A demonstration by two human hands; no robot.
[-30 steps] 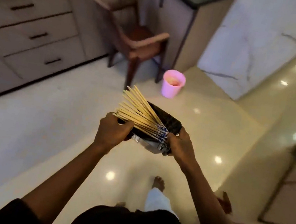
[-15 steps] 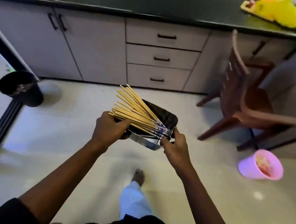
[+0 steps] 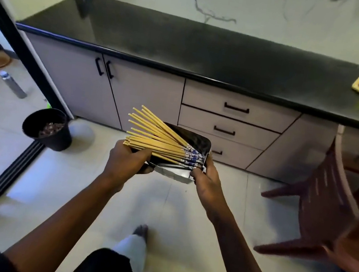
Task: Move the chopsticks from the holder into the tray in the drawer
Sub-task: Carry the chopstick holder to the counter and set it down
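Both hands carry one load at the centre of the frame. The left hand has its fingers closed over the near left corner of a dark, shallow tray, pinning the plain ends of the chopsticks; the right hand clamps the tray's right end beside their blue-patterned ends.

The chopsticks lie in the tray in a fan, long axes running roughly left to right across the frame, plain ends spreading to the upper left past the rim, patterned ends gathered at the right.

No holder shows, so the transfer into the tray looks done. What seems left is the drawer: the three drawers under the black worktop, just above and right of the tray, are all closed, so one must be opened and the tray set inside.
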